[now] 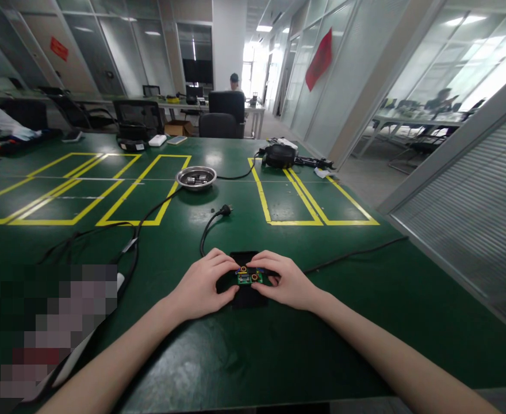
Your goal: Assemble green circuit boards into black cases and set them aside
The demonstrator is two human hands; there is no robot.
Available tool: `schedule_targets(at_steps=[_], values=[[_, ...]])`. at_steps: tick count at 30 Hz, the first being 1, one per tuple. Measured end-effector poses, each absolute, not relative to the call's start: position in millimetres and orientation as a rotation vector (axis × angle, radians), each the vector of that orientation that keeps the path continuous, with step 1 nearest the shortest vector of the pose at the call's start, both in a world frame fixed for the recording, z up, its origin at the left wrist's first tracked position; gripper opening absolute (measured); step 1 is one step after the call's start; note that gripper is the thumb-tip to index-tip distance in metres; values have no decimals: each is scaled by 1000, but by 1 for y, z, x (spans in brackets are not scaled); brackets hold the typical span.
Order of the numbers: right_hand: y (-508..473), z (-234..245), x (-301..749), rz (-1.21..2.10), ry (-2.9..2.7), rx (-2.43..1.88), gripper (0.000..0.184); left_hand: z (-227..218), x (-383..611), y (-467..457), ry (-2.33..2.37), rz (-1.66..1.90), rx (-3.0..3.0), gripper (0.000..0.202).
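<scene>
A small green circuit board (247, 277) with copper coils lies on a black pad (248, 296) near the front of the green table (236, 356). My left hand (203, 284) grips the board's left end with curled fingers. My right hand (284, 282) pinches its right end, fingers bent over the edge. Both hands rest on the table around the pad.
A loose black power plug (224, 211) and cord lie just beyond the pad. A metal bowl (196, 177) with small parts stands farther back. Black cables (106, 241) run at the left, a black bag (280, 155) sits at the back right. People sit far off.
</scene>
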State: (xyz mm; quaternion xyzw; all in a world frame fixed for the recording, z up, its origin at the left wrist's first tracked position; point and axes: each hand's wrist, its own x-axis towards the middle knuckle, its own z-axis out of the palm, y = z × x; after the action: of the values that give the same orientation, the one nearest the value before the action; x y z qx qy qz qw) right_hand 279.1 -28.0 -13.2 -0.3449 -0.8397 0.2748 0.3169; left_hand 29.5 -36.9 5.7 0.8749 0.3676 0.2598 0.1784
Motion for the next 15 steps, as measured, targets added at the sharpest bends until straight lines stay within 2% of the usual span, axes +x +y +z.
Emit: schedule_targets(at_steps=[6, 15], values=[[-28, -19, 276, 625, -2202, -850, 27, 6, 31, -38, 1064, 732, 2460, 25], [-28, -4, 284, 548, -2236, -939, 27, 10, 21, -34, 1039, 887, 2464, 17]])
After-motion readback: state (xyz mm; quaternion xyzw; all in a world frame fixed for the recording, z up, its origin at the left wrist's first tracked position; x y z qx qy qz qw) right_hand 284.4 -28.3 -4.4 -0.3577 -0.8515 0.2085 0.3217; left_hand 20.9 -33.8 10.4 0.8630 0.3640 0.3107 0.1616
